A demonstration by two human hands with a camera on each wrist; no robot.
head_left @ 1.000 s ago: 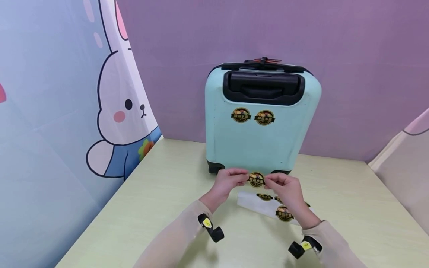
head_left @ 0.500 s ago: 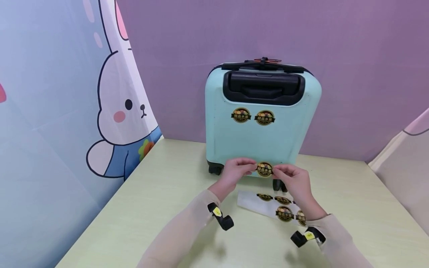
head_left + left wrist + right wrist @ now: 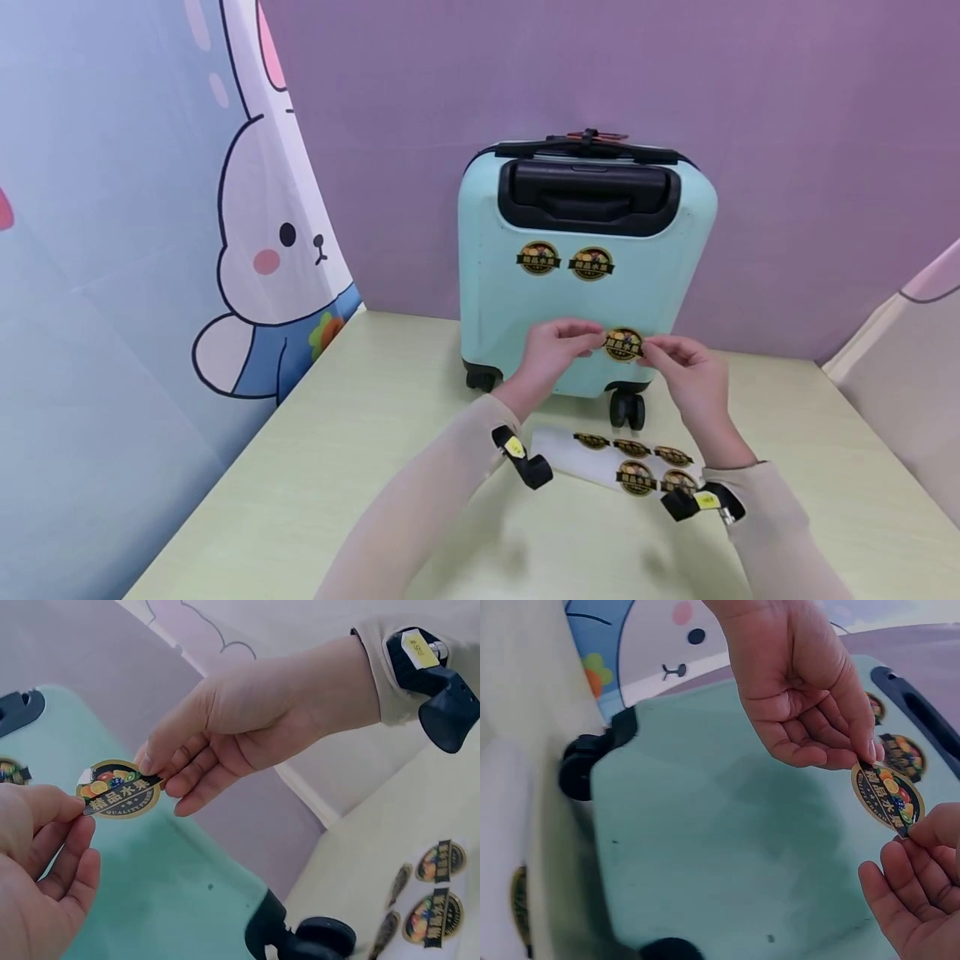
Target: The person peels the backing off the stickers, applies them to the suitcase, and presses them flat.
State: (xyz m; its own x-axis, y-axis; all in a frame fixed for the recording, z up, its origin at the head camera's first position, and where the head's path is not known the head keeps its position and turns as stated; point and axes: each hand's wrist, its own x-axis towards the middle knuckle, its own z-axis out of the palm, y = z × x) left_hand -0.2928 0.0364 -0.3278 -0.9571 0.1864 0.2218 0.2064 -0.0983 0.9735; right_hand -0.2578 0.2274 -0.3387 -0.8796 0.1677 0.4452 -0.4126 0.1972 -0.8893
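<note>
Between my two hands a round black-and-gold fruit sticker (image 3: 623, 343) is stretched flat, in front of the lower right of a mint-green suitcase (image 3: 555, 308). My left hand (image 3: 551, 358) pinches its left end between thumb and forefinger. The right hand (image 3: 692, 379) pinches the opposite end the same way. In the left wrist view the sticker (image 3: 120, 789) faces the camera, fruit pictures upward. Whether it touches the suitcase cannot be told. Two matching stickers (image 3: 538, 258) sit side by side on the suitcase below its black handle recess (image 3: 588, 197).
A white backing sheet (image 3: 555, 447) with several more stickers lies on the pale table (image 3: 360, 467) before the suitcase. Black wheels (image 3: 627, 409) stand under the suitcase. Behind it hangs a purple backdrop (image 3: 810, 183), with a rabbit-print cloth (image 3: 120, 292) at left.
Both hands have lifted the sticker up and to the right, from near the suitcase's bottom edge to in front of its lower right face. The backing sheet has stayed put.
</note>
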